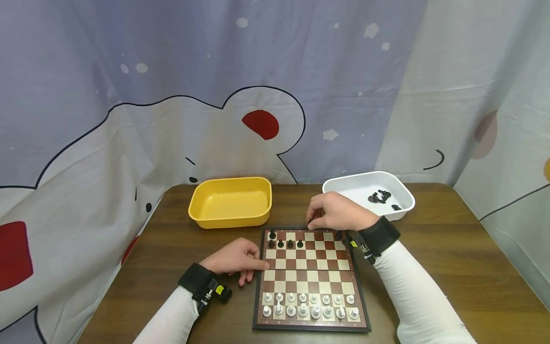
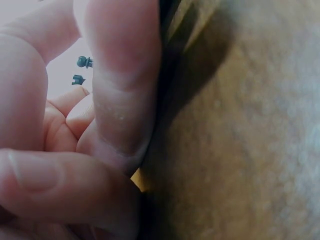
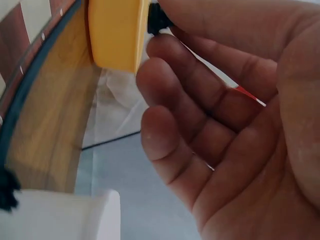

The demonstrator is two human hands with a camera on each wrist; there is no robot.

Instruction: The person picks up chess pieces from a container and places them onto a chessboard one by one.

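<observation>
Across a wood-grain worktop (image 1: 438, 246): one chessboard (image 1: 301, 275), laid nearly square to the person, seemingly so that every row is within reach. Right hand (image 1: 341, 212): at the board's far edge; grip clamped on one small dark piece (image 3: 159, 19), pinched by the fingertips, presumably because so slight a body suits no fuller hold. Left hand (image 1: 234, 260): at the board's left edge; fingers relaxed, grip closed on nothing visible, one tip touching the rim, likely to steady it. White tray (image 1: 330, 187): far right, holding loose black pieces (image 1: 380, 196), probably set there for the right hand. Yellow tray (image 1: 232, 223): far left, beyond the board. White pieces (image 1: 302, 311): two rows, near side. Standing black pieces (image 1: 280, 243): five grouped at far left. Materials: board flat, red-brown and cream checks, dark border, seam across the middle; trays smooth, round-cornered, apparently plastic; white pieces round-based, upright; backdrop (image 1: 180, 48) of creased, printed cloth.
</observation>
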